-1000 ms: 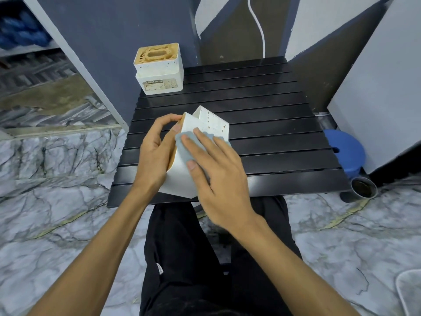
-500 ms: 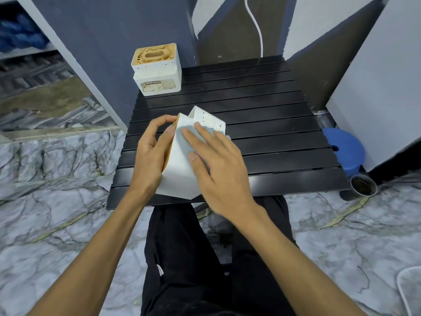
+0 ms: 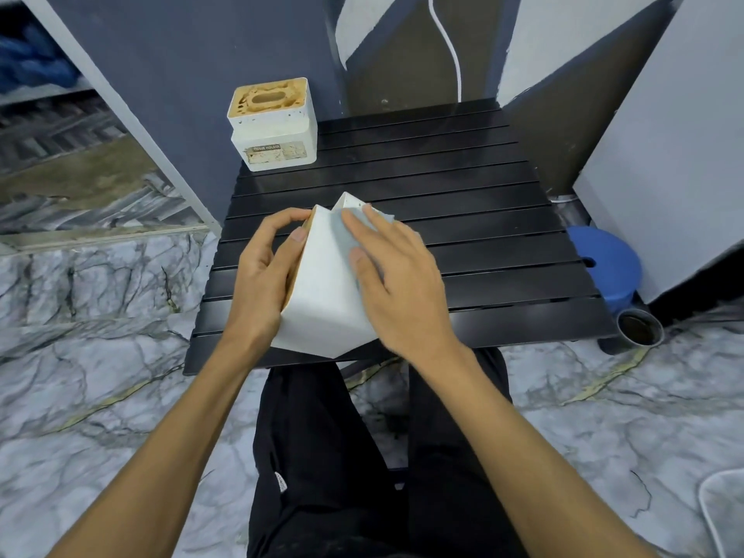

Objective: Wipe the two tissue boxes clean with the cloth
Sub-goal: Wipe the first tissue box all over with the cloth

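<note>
Left hand (image 3: 261,275) grips tilted tissue box (image 3: 322,304); flat right hand (image 3: 398,283) presses cloth (image 3: 347,240) against it.

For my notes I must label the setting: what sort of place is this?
Probably an indoor room, perhaps in a home: a marble-patterned floor, a black slatted table against a painted wall, and a blue stool beside it.

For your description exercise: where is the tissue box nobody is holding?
In the head view, the untouched tissue box stands upright at the black slatted table's far left corner, beyond the held box.
</note>
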